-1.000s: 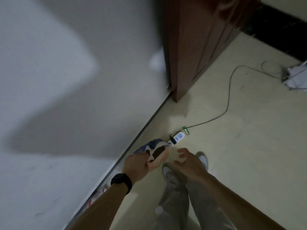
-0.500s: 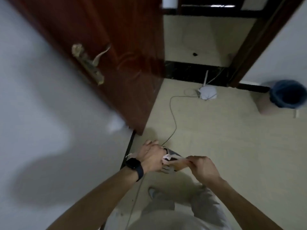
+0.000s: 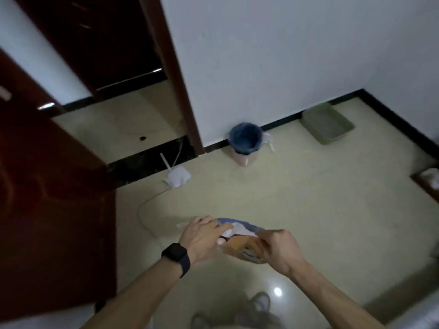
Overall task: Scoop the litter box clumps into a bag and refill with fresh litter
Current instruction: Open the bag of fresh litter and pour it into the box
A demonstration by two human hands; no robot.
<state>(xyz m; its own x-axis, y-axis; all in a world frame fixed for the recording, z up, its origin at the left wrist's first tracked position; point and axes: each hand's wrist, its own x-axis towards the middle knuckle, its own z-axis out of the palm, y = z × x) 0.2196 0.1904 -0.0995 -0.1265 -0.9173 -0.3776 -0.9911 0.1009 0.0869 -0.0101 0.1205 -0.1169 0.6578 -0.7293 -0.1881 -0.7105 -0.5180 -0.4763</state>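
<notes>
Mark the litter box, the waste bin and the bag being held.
litter box (image 3: 338, 136): head view, near rim.
waste bin (image 3: 244, 159): head view, pink wall.
bag (image 3: 244, 248): head view, orange face.

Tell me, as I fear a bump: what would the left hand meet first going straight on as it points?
The printed bag that the left hand grips; beyond it, probably the right hand, though depth is unclear.

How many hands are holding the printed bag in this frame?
2. The left hand grips the top of the printed bag on its left side, and the right hand pinches the top on its right. Both are in plain view.
</notes>
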